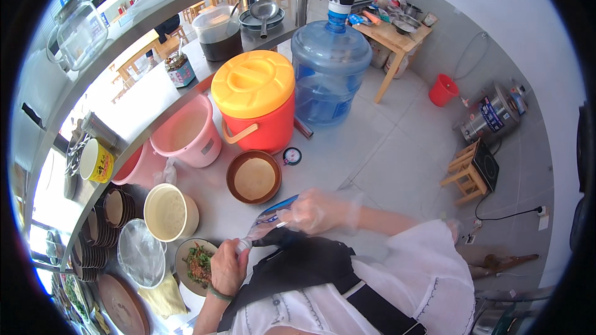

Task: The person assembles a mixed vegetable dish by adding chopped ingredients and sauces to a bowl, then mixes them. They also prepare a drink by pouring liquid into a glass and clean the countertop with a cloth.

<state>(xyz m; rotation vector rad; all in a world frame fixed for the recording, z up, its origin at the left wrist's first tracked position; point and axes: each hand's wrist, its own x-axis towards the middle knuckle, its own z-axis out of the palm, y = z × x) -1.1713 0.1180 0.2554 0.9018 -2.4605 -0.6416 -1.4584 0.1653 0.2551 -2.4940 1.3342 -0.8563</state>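
Observation:
My right hand (309, 211), in a thin clear plastic glove, is closed on a printed plastic bag (269, 216) before my black apron. My left hand (227, 265), with a bangle at its wrist, pinches the bag's whitish, bunched lower end. Close to the left hand, a bowl (179, 263) holds reddish chopped food with green herbs. A brown bowl (233, 186) with a tan inside sits beyond the bag. Left of it stands a cream tub (193, 216) of cloudy liquid. What the right fingers do under the glove is partly blurred.
A red drum with a yellow lid (253, 83), a blue water bottle (330, 74) and a pink bucket (209, 146) line the counter's far side. Stacked brown bowls (93, 228), a plastic-lined container (142, 253) and a yellow cloth (165, 295) lie left. A steel shelf edge (153, 132) curves above.

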